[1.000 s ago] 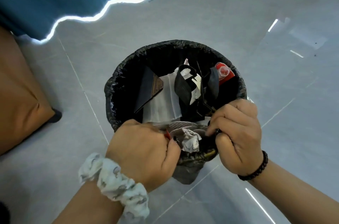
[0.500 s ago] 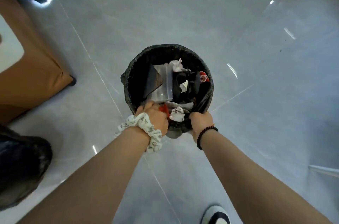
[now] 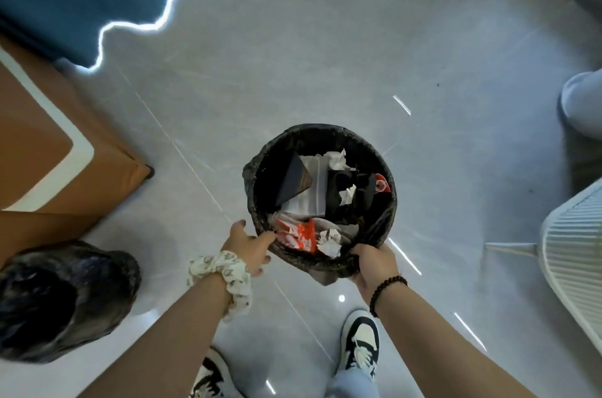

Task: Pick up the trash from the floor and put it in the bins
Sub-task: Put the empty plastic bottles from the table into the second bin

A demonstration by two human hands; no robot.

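Head view: bin (image 3: 257, 169), lined with a black bag, stands on the grey floor (image 3: 325, 55), holding trash (image 3: 301, 236) of red wrappers, crumpled paper and a dark box. Left hand (image 3: 249, 246) is spread loosely, fingertips touching the near rim. Right hand (image 3: 371, 262) grips the bag at the rim. A second bin (image 3: 62, 300) sits well apart, lower left.

head | worn, facing down | near floor (image 3: 325, 55)
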